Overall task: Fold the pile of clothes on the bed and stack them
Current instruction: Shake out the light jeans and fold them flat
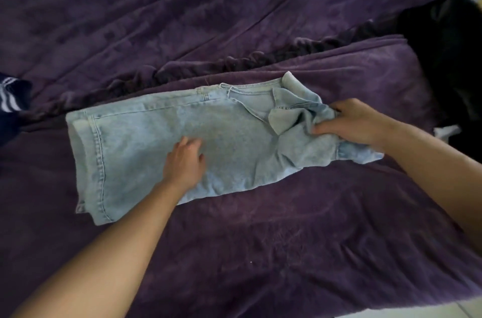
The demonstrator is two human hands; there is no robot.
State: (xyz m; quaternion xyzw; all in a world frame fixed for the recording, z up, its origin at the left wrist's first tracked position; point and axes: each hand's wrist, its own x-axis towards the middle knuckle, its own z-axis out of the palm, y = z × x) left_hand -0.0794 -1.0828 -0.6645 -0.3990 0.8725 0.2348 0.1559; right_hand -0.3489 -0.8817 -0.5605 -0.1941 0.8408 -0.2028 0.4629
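A pair of light blue jeans (146,140) lies flat across the purple bedspread (260,239), folded lengthwise, with the hems at the left and the waist end at the right. My left hand (185,161) rests palm down on the middle of the denim, fingers apart. My right hand (352,122) is closed around the bunched waist end of the jeans at the right.
A dark navy garment with white stripes (11,98) lies at the left edge. A heap of black clothing (448,57) sits at the right, with a scrap of white fabric (446,131) beside it. A ridge of rumpled bedspread (234,62) runs behind the jeans. Pale floor (430,311) shows bottom right.
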